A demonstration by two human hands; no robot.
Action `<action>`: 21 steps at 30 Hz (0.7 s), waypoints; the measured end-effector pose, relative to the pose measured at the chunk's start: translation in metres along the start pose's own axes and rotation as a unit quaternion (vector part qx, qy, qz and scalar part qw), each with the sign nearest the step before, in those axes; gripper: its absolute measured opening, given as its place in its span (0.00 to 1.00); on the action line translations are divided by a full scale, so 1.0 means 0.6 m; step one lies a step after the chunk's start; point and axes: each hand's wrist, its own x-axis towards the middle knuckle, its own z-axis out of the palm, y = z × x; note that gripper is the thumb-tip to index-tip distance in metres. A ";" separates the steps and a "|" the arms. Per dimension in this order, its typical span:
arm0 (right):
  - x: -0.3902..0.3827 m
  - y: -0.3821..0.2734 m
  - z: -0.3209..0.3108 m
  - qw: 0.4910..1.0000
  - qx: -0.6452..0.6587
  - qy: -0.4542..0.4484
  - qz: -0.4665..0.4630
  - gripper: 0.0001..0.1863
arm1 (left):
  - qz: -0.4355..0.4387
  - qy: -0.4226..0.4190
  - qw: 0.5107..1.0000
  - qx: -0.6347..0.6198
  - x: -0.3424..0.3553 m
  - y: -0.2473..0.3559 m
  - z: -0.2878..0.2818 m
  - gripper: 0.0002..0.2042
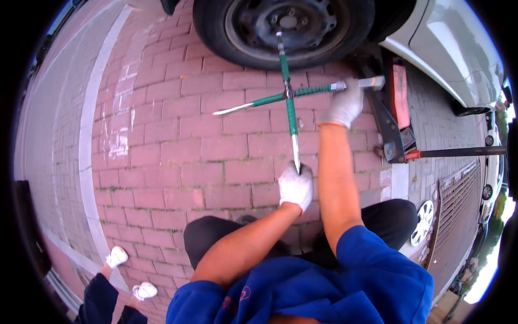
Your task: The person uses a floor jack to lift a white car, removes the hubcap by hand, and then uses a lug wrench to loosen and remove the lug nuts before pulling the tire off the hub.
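Observation:
A four-way lug wrench [290,113] with green-wrapped arms and bare metal ends stretches in front of me. Its far end reaches the steel wheel [251,29] of a car, near the wheel's lower bolts. My left hand [296,187], in a white glove, is closed around the wrench's near end. On the right arm of the wrench is my right hand [347,105], also gloved and blurred by motion, with its fingers appearing wrapped round it. A pale metal end sticks out past that hand. The wrench's left arm tapers to a flat tip.
A red and black floor jack [398,102] stands right of the wheel, its long handle [458,153] pointing right. Above it is the silver car body [458,54]. A white wheel cover [422,222] lies by a metal grating [458,200]. Another person's white shoes [144,291] show lower left.

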 end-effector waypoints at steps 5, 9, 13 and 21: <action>-0.124 0.168 0.096 0.142 -0.674 -0.720 -0.091 0.16 | 0.140 -0.053 0.978 -0.148 0.005 -0.059 -0.015 0.09; -0.118 0.007 0.055 0.391 -0.611 -0.674 -0.137 0.20 | 0.025 -0.063 0.971 -0.228 -0.010 0.009 0.015 0.07; -0.170 -0.080 0.008 0.448 -0.603 -0.636 -0.174 0.19 | 0.153 -0.089 0.978 0.114 0.019 -0.025 0.005 0.12; -0.280 -0.262 -0.003 0.591 -0.249 -0.714 -0.280 0.09 | -0.046 -0.069 0.981 -0.173 -0.026 0.025 -0.005 0.09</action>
